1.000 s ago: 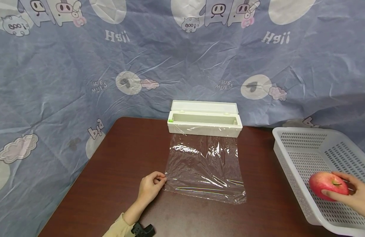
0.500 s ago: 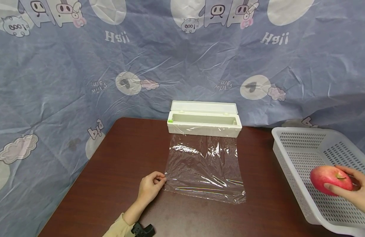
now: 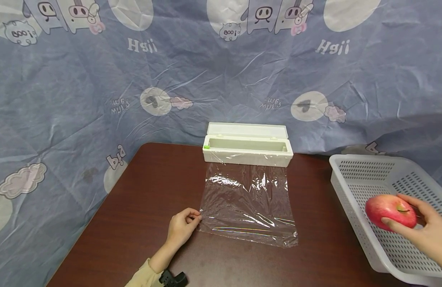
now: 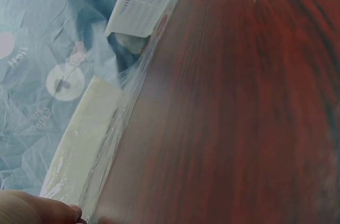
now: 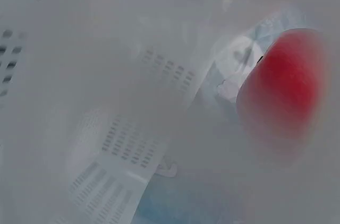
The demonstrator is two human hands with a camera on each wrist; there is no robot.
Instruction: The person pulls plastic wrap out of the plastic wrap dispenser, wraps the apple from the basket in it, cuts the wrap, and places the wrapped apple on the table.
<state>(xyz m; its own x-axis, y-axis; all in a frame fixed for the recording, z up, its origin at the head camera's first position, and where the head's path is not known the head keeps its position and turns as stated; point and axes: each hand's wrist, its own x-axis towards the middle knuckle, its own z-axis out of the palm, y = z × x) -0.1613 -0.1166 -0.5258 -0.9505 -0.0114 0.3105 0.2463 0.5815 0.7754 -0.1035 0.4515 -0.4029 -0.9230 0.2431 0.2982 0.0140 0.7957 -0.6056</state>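
Note:
A sheet of clear plastic wrap (image 3: 246, 205) stretches over the table from the front of a white wrap box (image 3: 247, 158) with its lid raised. At the sheet's near left corner, my left hand (image 3: 182, 228) pinches the film between thumb and fingers; the left wrist view shows the fingertips (image 4: 56, 210) at the film's edge. My right hand (image 3: 427, 231) grips a red apple (image 3: 384, 210), thumb on the near side and fingers behind, over a grey plastic basket (image 3: 356, 231). In the right wrist view the apple (image 5: 287, 86) is blurred and the hand is hidden.
The dark brown wooden table (image 3: 152, 183) carries the wrap box at its back edge and the basket at the right. Behind and to the left hangs a blue printed cloth (image 3: 221, 67). A green piece (image 3: 206, 146) sits on the box's left end.
The apple, in my right hand, has risen a little from the basket and now shifts left towards its near-left rim. My left hand and the plastic wrap stay put.

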